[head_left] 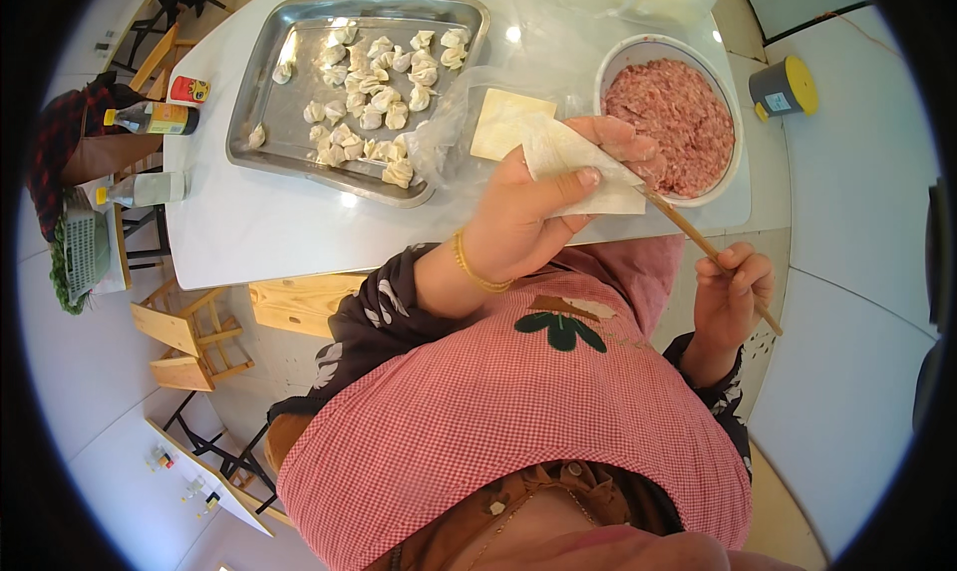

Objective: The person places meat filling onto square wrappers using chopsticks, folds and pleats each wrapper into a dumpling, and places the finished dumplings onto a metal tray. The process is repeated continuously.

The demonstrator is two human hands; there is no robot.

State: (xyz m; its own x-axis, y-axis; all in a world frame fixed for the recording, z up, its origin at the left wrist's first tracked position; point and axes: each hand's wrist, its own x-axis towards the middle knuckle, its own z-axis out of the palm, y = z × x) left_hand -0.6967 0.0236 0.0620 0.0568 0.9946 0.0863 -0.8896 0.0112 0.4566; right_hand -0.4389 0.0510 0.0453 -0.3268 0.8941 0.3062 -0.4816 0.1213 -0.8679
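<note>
My left hand (pixel 523 207) grips a thin pale wonton wrapper (pixel 570 164), its thumb on top and its fingers stretched beyond it. My right hand (pixel 735 297) is closed around a wooden chopstick (pixel 688 220), whose far tip reaches the wrapper's right edge. Any filling on that tip is hidden. Just beyond my left fingers stands a white bowl (pixel 740 152) of pink minced meat (pixel 668 123). More square wrappers (pixel 506 118) lie on clear plastic beyond my left hand. To the left, a metal tray (pixel 274 138) bears several folded wontons (pixel 384 98).
Two bottles with yellow caps (pixel 159 119) and a red can (pixel 189 90) stand at the table's (pixel 249 222) left edge. A dark bin with a yellow lid (pixel 785 86) is at the right. Wooden stools (pixel 184 332) and a person in dark red plaid (pixel 75 138) are leftward.
</note>
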